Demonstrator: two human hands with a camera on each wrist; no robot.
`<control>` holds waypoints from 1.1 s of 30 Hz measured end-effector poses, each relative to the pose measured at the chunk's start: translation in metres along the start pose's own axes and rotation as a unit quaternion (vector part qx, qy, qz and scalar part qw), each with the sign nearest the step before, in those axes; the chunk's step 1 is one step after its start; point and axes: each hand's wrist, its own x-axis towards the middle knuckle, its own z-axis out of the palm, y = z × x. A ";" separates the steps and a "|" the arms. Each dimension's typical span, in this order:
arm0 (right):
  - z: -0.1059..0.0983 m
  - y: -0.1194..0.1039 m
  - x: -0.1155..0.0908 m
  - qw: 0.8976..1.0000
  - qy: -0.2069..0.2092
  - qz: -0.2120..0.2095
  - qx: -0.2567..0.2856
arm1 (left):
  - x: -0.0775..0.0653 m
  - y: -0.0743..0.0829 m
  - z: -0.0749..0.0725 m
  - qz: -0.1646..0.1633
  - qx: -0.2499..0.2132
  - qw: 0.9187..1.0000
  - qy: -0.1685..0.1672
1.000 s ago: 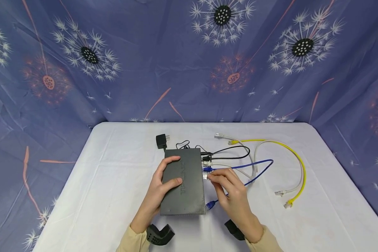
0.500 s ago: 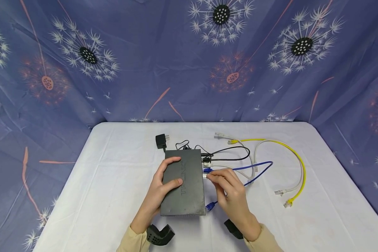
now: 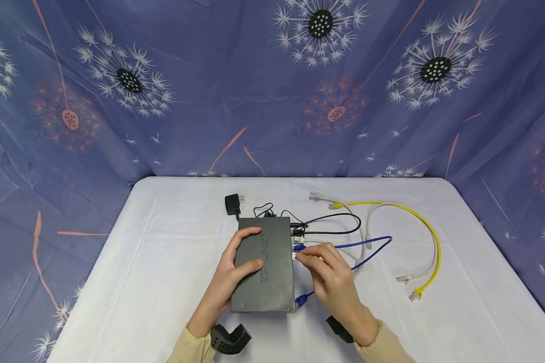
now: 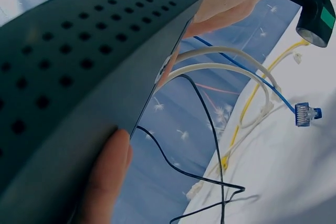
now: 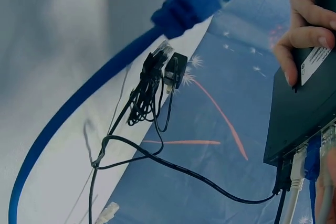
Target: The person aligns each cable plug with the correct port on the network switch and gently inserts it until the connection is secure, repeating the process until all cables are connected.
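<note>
My left hand (image 3: 229, 267) grips a dark grey TP-LINK network switch (image 3: 274, 295), its thumb and index finger lying on the top face. At the ports on the switch's right side, my right hand (image 3: 333, 275) pinches the clear plug (image 3: 295, 256) of a whitish Ethernet cable, its tip right at the port edge. A blue Ethernet plug (image 5: 313, 158), a white plug (image 5: 297, 165) and a black plug (image 5: 283, 174) sit side by side in the neighbouring ports. The blue cable's other plug (image 3: 302, 300) hangs loose beside the switch's near right corner.
Behind the switch lies a black power adapter (image 3: 232, 204) with a thin black cord (image 3: 265, 209). A yellow cable (image 3: 437, 242) and white cables (image 3: 429, 267) curve over the white table (image 3: 141, 252) at right. A purple patterned curtain (image 3: 236, 101) hangs behind.
The switch has shifted slightly toward me. My right hand has edged left with the clear plug, and less of the plug shows. The loose blue plug has moved a little toward the switch.
</note>
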 end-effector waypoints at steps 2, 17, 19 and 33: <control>-0.001 0.000 0.000 1.000 -0.005 -0.009 0.005 | -0.001 0.000 0.000 -0.002 0.003 1.000 -0.003; -0.001 0.003 -0.003 1.000 -0.009 -0.030 0.001 | -0.002 0.001 0.000 0.000 0.024 1.000 -0.007; -0.001 0.002 -0.004 1.000 -0.005 -0.027 -0.004 | -0.002 0.001 0.000 0.002 0.022 1.000 -0.008; -0.003 0.007 0.000 0.997 0.000 -0.081 0.008 | 0.001 0.004 0.001 0.016 0.061 0.998 -0.025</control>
